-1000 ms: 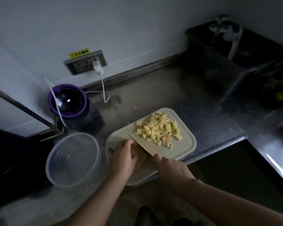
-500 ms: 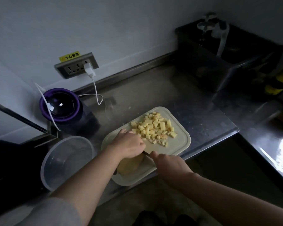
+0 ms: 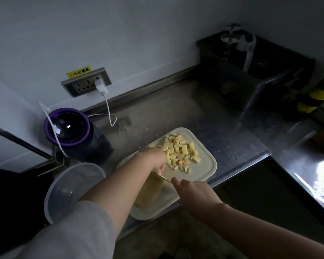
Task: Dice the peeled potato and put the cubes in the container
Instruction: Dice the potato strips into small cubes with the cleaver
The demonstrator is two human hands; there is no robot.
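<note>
The uncut rest of the peeled potato [image 3: 148,193], pale yellow, lies flat at the near-left end of the cream cutting board [image 3: 210,166], with the knife [image 3: 162,178] blade across its far end. A loose heap of small yellow cubes [image 3: 180,152] covers the board's far half. The clear round container [image 3: 69,187] stands upright and open-topped on the bench [image 3: 204,124], just left of the board.

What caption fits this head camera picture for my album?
The knife in the right hand, potato half done, cubes piled on the board.
</note>
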